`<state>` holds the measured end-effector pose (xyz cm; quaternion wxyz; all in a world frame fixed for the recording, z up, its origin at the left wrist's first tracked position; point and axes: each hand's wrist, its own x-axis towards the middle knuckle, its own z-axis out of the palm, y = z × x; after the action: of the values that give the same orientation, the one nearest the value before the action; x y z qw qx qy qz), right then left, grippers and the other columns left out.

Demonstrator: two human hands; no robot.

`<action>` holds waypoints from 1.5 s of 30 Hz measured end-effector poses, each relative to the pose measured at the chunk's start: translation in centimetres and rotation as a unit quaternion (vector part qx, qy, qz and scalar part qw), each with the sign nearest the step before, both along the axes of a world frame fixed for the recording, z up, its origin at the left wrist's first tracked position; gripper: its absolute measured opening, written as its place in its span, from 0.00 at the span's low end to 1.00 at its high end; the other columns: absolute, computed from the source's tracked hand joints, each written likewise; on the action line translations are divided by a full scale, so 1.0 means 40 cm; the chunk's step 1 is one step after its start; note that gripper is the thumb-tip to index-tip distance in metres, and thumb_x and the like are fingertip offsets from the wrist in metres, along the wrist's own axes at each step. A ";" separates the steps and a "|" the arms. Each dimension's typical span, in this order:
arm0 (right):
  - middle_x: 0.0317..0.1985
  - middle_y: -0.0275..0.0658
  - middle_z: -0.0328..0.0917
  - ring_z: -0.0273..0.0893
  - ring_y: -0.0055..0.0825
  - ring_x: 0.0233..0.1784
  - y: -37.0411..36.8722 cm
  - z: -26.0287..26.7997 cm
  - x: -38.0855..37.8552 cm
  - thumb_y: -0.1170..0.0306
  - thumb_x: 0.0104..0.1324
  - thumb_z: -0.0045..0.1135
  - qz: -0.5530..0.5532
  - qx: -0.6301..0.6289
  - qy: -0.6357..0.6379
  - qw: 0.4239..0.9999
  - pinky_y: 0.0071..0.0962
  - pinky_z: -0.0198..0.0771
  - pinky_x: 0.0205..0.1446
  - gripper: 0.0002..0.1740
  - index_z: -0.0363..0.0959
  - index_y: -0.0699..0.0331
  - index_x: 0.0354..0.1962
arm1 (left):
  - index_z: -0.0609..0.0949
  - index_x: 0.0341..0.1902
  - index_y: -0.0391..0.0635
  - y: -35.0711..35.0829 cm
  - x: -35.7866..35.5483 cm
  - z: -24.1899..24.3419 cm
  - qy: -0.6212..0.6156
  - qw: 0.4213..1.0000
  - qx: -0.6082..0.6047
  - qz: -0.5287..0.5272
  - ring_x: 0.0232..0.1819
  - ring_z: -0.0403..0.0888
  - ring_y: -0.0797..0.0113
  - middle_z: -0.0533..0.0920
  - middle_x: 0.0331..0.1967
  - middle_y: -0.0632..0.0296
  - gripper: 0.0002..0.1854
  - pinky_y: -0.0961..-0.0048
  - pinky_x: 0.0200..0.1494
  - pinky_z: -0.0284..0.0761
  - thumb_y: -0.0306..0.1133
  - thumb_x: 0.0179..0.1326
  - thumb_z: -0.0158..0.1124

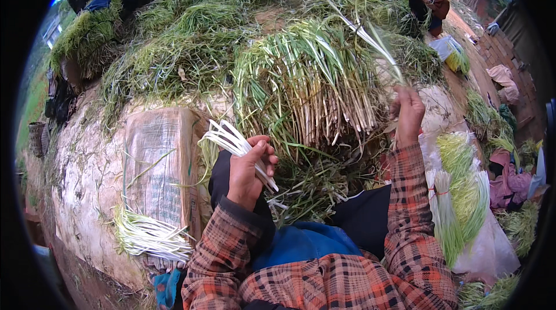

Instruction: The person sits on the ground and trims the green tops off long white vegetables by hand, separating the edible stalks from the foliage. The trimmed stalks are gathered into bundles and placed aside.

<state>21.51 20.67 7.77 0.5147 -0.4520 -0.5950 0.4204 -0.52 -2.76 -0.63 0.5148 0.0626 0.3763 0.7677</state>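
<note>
My left hand (252, 171) is closed around a small bunch of peeled white stalks (230, 138), their pale leaves hanging to the left. Raised at the right, my right hand (407, 110) grips a long, blurred leafy stalk (378, 43) that reaches up and to the left. Between and beyond the hands lies a wide heap of unpeeled green-and-white stalks (321, 88), leaves pointing away from me. A pile of clean white stalks (152, 236) rests at the lower left, at the near end of a woven plastic sack (154, 162).
Loose leaf waste (173, 67) covers the ground ahead. Stalks tied in bundles (445, 201) lie on pale plastic sheeting (486, 249) at my right. One person (434, 1) is at the upper right, another (508, 179) at the right edge. A basket (37, 136) stands far left.
</note>
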 end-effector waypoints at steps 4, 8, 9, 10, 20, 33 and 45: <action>0.22 0.29 0.72 0.66 0.11 0.21 -0.052 -0.032 -0.016 0.66 0.68 0.45 0.067 0.062 0.051 0.995 0.12 0.60 0.18 0.12 0.73 0.65 0.35 | 0.74 0.42 0.37 0.023 0.004 0.008 0.015 0.999 -0.023 -0.030 0.28 0.81 0.64 0.78 0.28 0.55 0.08 0.78 0.16 0.70 0.24 0.59 0.55; 0.22 0.28 0.72 0.70 0.14 0.26 -0.234 -0.161 -0.075 0.69 0.62 0.54 0.261 -0.046 -0.060 0.962 0.17 0.66 0.28 0.08 0.73 0.67 0.34 | 0.72 0.47 0.34 0.052 0.025 0.027 0.069 0.996 -0.038 -0.044 0.37 0.82 0.62 0.79 0.40 0.50 0.13 0.79 0.17 0.72 0.22 0.57 0.58; 0.24 0.29 0.72 0.70 0.15 0.26 -0.278 -0.194 -0.081 0.70 0.62 0.54 0.318 -0.072 -0.094 0.941 0.18 0.66 0.29 0.09 0.72 0.69 0.35 | 0.72 0.49 0.34 0.056 0.032 0.031 0.082 0.994 -0.043 -0.052 0.37 0.82 0.62 0.79 0.40 0.52 0.16 0.78 0.17 0.73 0.22 0.56 0.59; 0.23 0.32 0.73 0.70 0.17 0.25 -0.318 -0.222 -0.088 0.70 0.61 0.55 0.332 -0.057 -0.126 0.933 0.20 0.66 0.29 0.09 0.72 0.69 0.34 | 0.71 0.50 0.33 0.055 0.038 0.035 0.098 0.992 -0.050 -0.060 0.38 0.82 0.61 0.79 0.42 0.49 0.17 0.79 0.18 0.74 0.22 0.56 0.58; 0.33 0.38 0.77 0.76 0.31 0.33 -0.442 -0.245 -0.106 0.66 0.57 0.58 0.510 -0.135 -0.168 0.833 0.30 0.71 0.39 0.17 0.72 0.65 0.43 | 0.75 0.42 0.33 -0.060 0.064 0.034 0.143 0.981 -0.124 -0.043 0.24 0.81 0.68 0.81 0.28 0.56 0.13 0.80 0.16 0.71 0.19 0.52 0.61; 0.29 0.41 0.78 0.77 0.33 0.30 -0.375 -0.547 -0.075 0.64 0.62 0.50 0.297 -0.195 -0.333 0.873 0.32 0.71 0.34 0.12 0.74 0.64 0.33 | 0.77 0.35 0.31 -0.093 0.050 -0.007 0.171 0.975 -0.045 0.134 0.24 0.80 0.69 0.81 0.26 0.54 0.06 0.82 0.16 0.70 0.22 0.56 0.57; 0.33 0.39 0.78 0.76 0.23 0.32 -0.395 -0.254 -0.245 0.66 0.64 0.52 0.398 -0.203 0.015 0.895 0.22 0.71 0.35 0.14 0.74 0.71 0.37 | 0.77 0.37 0.33 -0.094 0.062 -0.022 0.173 0.979 -0.086 0.067 0.22 0.78 0.75 0.82 0.26 0.58 0.06 0.83 0.17 0.70 0.23 0.57 0.57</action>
<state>11.70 4.86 -2.40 0.2099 -0.2664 -0.6190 0.7084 1.95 -6.51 -1.52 0.3927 0.1247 0.5278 0.7427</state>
